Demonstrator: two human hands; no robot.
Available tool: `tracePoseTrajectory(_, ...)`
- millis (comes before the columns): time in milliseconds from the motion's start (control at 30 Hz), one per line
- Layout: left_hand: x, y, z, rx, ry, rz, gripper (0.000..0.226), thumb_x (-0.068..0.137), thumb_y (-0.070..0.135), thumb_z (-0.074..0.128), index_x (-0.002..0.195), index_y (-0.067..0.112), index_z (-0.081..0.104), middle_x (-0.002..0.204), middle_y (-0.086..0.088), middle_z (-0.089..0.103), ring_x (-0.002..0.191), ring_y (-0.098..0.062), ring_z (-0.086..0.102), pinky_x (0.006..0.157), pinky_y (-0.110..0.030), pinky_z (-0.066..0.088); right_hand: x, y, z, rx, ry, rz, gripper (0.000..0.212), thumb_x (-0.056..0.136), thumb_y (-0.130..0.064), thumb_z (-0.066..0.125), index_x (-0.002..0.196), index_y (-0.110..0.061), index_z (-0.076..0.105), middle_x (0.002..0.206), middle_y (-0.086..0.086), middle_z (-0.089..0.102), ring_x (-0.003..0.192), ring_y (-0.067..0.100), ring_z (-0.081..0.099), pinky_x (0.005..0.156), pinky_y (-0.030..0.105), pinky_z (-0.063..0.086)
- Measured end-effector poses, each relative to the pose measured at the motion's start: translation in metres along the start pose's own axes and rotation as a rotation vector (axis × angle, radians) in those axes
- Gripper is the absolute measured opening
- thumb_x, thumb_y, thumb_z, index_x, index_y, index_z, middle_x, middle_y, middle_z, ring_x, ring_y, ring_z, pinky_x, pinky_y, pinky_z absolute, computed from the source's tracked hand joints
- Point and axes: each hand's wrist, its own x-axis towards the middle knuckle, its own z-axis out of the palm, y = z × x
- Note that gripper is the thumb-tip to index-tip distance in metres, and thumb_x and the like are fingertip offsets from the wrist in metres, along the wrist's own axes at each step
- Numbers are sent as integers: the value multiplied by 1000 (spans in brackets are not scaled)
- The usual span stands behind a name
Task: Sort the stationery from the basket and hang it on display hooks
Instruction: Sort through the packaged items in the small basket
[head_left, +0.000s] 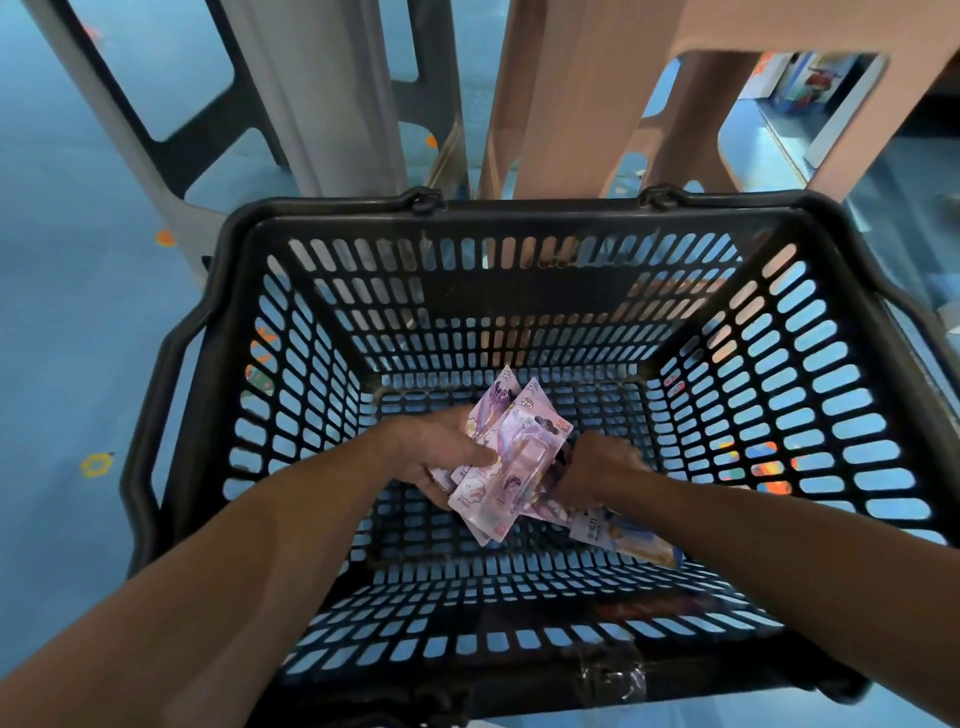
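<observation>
Head view, left grip (441, 457) pinching glossy pink blister cards (501, 470), right grip (597, 467) blurred, cannot tell, slotted black plastic basket (519, 218)

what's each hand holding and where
The left hand grips pink stationery packs by their left edge, thumb on front. What the right hand holds is hidden.

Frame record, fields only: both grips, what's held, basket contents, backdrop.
left grip: holds a fan of purple packs, thumb on top
right grip: down among the packs beside it; fingers hidden, hold unclear
basket: black, slotted walls, both arms reach inside
loose pack: flat on the basket floor, under the right forearm
backdrop: grey stool, beige stool, blue floor
</observation>
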Motion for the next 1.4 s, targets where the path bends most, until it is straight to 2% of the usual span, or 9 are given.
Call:
tracePoseTrajectory(100, -1, 1, 0, -3, -9, 4, 34, 102, 25, 64, 132, 33, 50, 120, -7, 72, 106, -27, 72, 83, -48, 63, -2, -3, -7, -64, -72, -32, 31, 88, -41, 74, 96, -13, 63, 83, 1, 64, 65, 14, 63, 46, 22, 46)
tracePoseTrajectory(233, -6, 3, -1, -18, 14, 0, 26, 102, 23, 65, 122, 35, 53, 119, -6, 72, 106, -28, 72, 87, -52, 62, -10, -11, -29, -45, -226, -116, 18, 100, -13, 60, 116, -4, 62, 89, 7, 58, 80, 21, 64, 70, 29, 56)
tracePoseTrajectory(500, -42, 16, -22, -138, 131, 83, 31, 100, 22, 67, 127, 33, 55, 120, -3, 71, 107, -24, 70, 83, -45, 63, -6, 2, -74, 286, -56, -77, 17, 97, -9, 54, 81, -3, 53, 84, 14, 58, 62, 25, 61, 59, 32, 53)
tracePoseTrajectory(767, -99, 25, -44, -155, 263, 204, 26, 101, 23, 66, 122, 33, 55, 117, -2, 73, 105, -25, 71, 86, -48, 62, -65, 3, -118, 757, 85, -338, 34, 96, -3, 45, 63, -13, 44, 53, 6, 41, 37, 15, 37, 37, 17, 28)
tracePoseTrajectory(900, -122, 29, -41, -124, 332, 260, 21, 102, 22, 64, 117, 35, 57, 113, 0, 73, 99, -21, 71, 70, -39, 60, -92, -6, -132, 957, 115, -380, 17, 76, -10, 46, 61, -14, 54, 81, 20, 52, 53, 25, 44, 46, 21, 28)
tracePoseTrajectory(1033, -134, 37, -35, -162, 382, 305, 25, 101, 20, 66, 120, 33, 58, 110, 1, 74, 97, -19, 71, 65, -35, 57, -114, -16, -142, 1130, 14, -512, 46, 90, -15, 35, 49, -8, 56, 61, 23, 60, 39, 21, 50, 41, 22, 37)
tracePoseTrajectory(1133, -142, 39, -33, -197, 382, 328, 26, 100, 21, 67, 122, 31, 59, 109, 0, 75, 96, -21, 72, 62, -34, 57, -120, -24, -148, 1029, -57, -594, 20, 84, -25, 67, 80, -6, 70, 84, 17, 71, 68, 27, 66, 55, 30, 49)
tracePoseTrajectory(1233, -150, 37, -33, -258, 367, 348, 24, 100, 22, 68, 120, 31, 59, 109, -1, 76, 98, -23, 74, 64, -35, 60, -118, -24, -146, 1020, -54, -573, 37, 75, -3, 80, 109, 0, 68, 102, 16, 77, 94, 36, 74, 84, 49, 60)
tracePoseTrajectory(1400, -159, 44, -26, -405, 310, 414, 20, 98, 19, 71, 114, 25, 62, 96, -1, 78, 82, -20, 75, 57, -34, 60, -132, -24, -153, 1155, -100, -634, 16, 87, 4, 71, 101, -2, 72, 93, 15, 78, 73, 23, 75, 57, 28, 59)
